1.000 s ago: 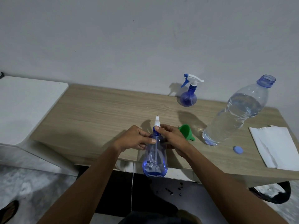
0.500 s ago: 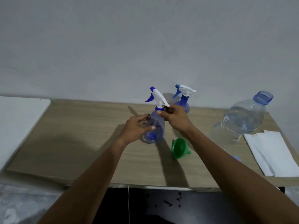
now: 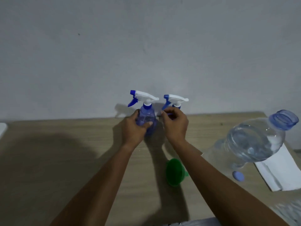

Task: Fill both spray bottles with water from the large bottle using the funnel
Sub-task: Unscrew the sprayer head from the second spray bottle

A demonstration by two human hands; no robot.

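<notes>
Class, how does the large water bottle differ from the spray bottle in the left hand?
The large bottle is clear, uncapped and stands free; the spray bottle is blue-tinted, wears its trigger head, and the left hand grips it. Both are see-through.

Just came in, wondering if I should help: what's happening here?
The left hand grips one spray bottle upright beside the second spray bottle near the wall. The right hand is curled in front of the second; whether it holds it is unclear. Both spray heads are on. The green funnel lies unused on the table; the large bottle stands uncapped.
</notes>
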